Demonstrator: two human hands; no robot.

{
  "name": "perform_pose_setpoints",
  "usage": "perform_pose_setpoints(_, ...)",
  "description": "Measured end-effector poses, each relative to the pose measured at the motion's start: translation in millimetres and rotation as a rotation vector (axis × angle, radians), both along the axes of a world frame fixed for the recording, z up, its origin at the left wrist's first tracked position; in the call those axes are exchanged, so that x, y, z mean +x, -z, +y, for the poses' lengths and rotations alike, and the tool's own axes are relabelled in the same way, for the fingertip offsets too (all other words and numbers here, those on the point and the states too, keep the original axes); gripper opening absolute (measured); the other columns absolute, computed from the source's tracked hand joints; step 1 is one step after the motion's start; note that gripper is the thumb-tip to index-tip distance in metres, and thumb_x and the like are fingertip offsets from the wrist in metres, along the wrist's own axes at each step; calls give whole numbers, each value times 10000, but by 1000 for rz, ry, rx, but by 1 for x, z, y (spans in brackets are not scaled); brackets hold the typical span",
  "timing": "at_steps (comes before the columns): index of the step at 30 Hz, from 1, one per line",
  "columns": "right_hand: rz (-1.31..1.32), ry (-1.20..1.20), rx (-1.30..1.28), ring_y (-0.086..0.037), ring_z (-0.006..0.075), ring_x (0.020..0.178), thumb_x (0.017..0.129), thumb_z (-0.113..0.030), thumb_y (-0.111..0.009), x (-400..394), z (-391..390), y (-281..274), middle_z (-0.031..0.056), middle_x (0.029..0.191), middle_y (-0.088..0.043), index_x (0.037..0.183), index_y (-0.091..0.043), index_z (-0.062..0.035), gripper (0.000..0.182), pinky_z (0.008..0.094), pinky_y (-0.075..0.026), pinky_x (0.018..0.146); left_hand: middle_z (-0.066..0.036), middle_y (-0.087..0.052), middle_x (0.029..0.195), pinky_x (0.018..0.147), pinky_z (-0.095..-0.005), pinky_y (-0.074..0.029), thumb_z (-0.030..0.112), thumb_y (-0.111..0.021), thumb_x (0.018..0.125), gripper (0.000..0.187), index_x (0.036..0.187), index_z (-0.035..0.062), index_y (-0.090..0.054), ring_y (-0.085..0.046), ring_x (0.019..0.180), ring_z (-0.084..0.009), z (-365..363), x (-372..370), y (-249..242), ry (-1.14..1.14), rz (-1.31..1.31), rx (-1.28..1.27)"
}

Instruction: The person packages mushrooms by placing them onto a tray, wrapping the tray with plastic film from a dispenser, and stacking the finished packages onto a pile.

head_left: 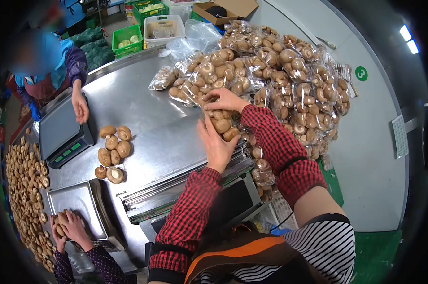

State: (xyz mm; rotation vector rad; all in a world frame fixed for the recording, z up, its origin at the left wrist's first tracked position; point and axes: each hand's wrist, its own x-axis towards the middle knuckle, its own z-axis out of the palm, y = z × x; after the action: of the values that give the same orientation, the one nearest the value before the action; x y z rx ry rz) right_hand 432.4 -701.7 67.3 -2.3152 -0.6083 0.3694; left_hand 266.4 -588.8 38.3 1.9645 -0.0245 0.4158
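Observation:
A bag of brown mushrooms [222, 125] lies at the near edge of a large heap of bagged mushrooms [296, 71]. My left hand [216, 144] rests against its near left side, fingers stretched out and thumb apart. Across the top of the same bag reaches my right hand [226, 101], its thumb and forefinger curled close together at the bag's upper end; whether film is pinched between them is too small to tell. Just below my hands is a wrapping machine [185, 184] with metal rollers.
Loose mushrooms [114, 149] lie on the steel table [148, 94]. A scale [62, 125] and a weighing tray [77, 208] stand left. One co-worker [48, 61] reaches over the scale; another co-worker's hands [69, 229] hold mushrooms. Crates [164, 29] stand behind.

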Motion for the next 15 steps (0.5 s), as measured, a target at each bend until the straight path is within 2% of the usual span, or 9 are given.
perform_pose_setpoints(1,34,9,24,-635,157,956,822,-341,-748,4,-1,1,81,1038,-712,1102,-694,-23,428,299,-484,885,-369,-257,1423,1127,-509,-269,223,-891,634,1142,1474,-37,-161,-282,1344,-493,2,1,-1,24,-30,-113)
perform_pose_setpoints(3,42,48,50,-640,152,937,873,-341,-695,10,-2,3,84,1024,-715,1112,-691,-22,400,298,-488,873,-343,-276,1429,1120,-494,-292,208,-870,669,1063,1465,-28,-205,-313,1335,-472,12,-6,-1,-3,-25,-103)
perform_pose_setpoints(5,-12,46,17,-659,195,934,851,-393,-707,17,2,2,127,1021,-713,1070,-704,-11,441,319,-502,852,-316,-295,1436,1113,-478,-314,192,-848,703,985,1457,-19,-250,-345,1327,-451,43,-23,-8,-65,-11,-69)
perform_pose_setpoints(7,0,93,-70,-671,199,923,849,-392,-707,-1,30,-28,139,1007,-716,1056,-705,-9,436,321,-508,841,-248,-372,1421,1089,-457,-358,150,-799,757,767,1390,-9,-396,-426,1281,-405,86,-53,-30,34,33,-281)
perform_pose_setpoints(8,-40,84,7,-667,198,949,855,-392,-700,0,45,-17,145,1030,-700,1069,-700,-18,432,315,-510,839,-205,-442,1378,1061,-434,-387,111,-757,789,562,1284,3,-512,-481,1240,-362,107,-68,-36,-70,-43,-213)
perform_pose_setpoints(10,-84,-30,114,-653,224,981,865,-394,-689,-4,101,0,151,1048,-685,1086,-693,-19,435,331,-501,870,-201,-455,1355,1045,-424,-380,56,-710,809,452,1213,-24,-525,-457,1264,-333,149,-91,-34,-330,-139,39)
perform_pose_setpoints(12,-287,-186,258,-619,283,1045,885,-383,-664,-8,170,15,164,1077,-655,1128,-671,-22,435,370,-472,940,-216,-400,1391,1089,-453,-317,52,-697,822,500,1266,-28,-481,-417,1293,-359,190,-97,-25,-590,-202,73)
perform_pose_setpoints(13,-434,-247,308,-598,315,1077,895,-371,-651,-10,207,24,171,1089,-640,1152,-656,-23,433,393,-452,978,-224,-371,1411,1104,-479,-287,120,-744,814,595,1310,-27,-452,-354,1335,-374,211,-100,-29,-704,-132,218)
perform_pose_setpoints(15,-396,-294,416,-560,362,1140,915,-395,-600,-14,278,33,190,1142,-635,1193,-626,-37,454,419,-411,1026,-247,-342,1423,1121,-501,-255,247,-824,758,795,1369,-32,-399,-294,1365,-392,246,-99,-22,-775,-16,352)
